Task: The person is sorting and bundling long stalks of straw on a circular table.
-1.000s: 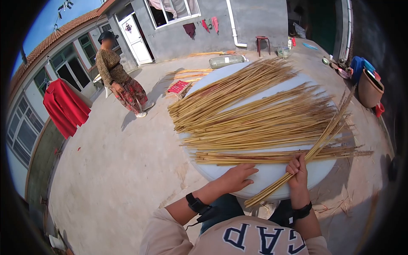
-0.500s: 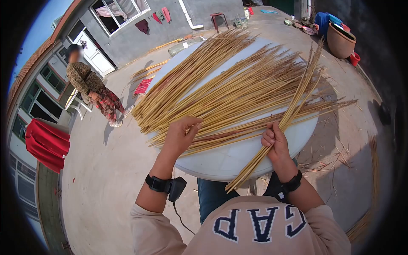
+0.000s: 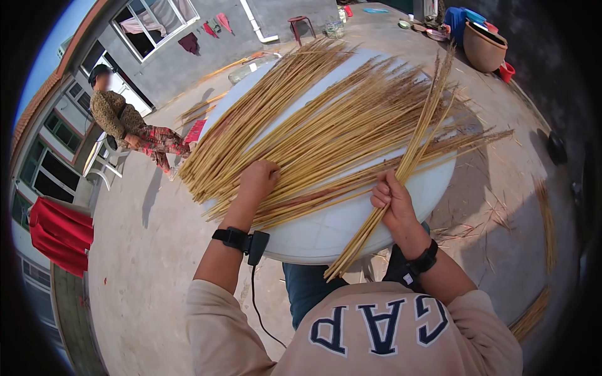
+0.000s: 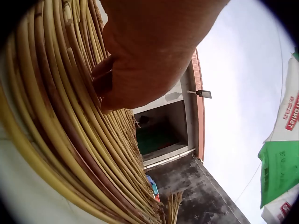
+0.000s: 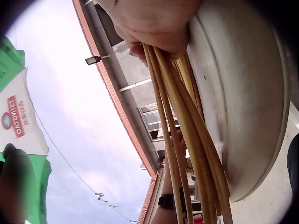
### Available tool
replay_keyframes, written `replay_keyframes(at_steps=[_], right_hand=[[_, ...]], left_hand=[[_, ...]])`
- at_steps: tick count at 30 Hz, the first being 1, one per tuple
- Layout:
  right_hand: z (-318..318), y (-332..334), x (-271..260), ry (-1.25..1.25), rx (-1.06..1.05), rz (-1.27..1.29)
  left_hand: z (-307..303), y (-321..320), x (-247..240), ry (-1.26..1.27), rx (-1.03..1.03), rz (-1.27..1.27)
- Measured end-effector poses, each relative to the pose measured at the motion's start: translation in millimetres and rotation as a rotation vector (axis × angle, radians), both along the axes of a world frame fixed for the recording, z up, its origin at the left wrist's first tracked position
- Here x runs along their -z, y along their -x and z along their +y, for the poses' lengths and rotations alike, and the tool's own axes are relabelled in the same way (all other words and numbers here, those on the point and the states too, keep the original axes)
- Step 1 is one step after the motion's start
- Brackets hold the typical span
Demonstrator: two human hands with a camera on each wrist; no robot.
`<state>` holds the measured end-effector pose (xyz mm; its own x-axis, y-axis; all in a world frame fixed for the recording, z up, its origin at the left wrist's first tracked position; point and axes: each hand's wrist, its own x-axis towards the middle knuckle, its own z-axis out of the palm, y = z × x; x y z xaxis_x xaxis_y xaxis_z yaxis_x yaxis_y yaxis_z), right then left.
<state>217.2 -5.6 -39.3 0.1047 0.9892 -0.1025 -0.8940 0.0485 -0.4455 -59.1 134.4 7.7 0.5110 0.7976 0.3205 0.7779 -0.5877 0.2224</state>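
Note:
Long yellow stalks (image 3: 301, 138) with feathery brown tops lie in rows across a round white table (image 3: 301, 241). The right hand (image 3: 395, 199) grips a small bundle of stalks (image 3: 359, 247) near its lower part, the tops pointing up and away over the table. In the right wrist view the bundle (image 5: 187, 126) runs out below the fist (image 5: 154, 28). The left hand (image 3: 258, 182) is on the lying stalks, its fingers bent down at them; the left wrist view shows the fingertips against the stalks (image 4: 79, 116), with the palm hiding the rest of the contact.
A person (image 3: 125, 122) stands at the left near a white chair (image 3: 103, 156). A red garment (image 3: 61, 233) hangs at the far left. Beyond the table are a red stool (image 3: 301, 30) and a brown pot (image 3: 484, 47). More stalks (image 3: 532, 313) lie on the ground at right.
The left hand has moved from the table's near edge up onto the lying stalks. The right hand keeps its bundle. The view has shifted, and the standing person has changed stance.

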Motion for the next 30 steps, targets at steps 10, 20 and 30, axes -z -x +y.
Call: replay_keyframes(at_steps=[10, 20, 30], right_hand=[[1, 0, 2, -0.009, -0.001, 0.005], [2, 1, 2, -0.001, 0.005, 0.009], [1, 2, 1, 0.004, 0.012, 0.006]], left_hand=[[6, -12, 9, 0.025, -0.068, 0.058], [-3, -14, 10, 0.039, -0.184, 0.108], [-26, -5, -23, 0.415, -0.113, -0.464]])
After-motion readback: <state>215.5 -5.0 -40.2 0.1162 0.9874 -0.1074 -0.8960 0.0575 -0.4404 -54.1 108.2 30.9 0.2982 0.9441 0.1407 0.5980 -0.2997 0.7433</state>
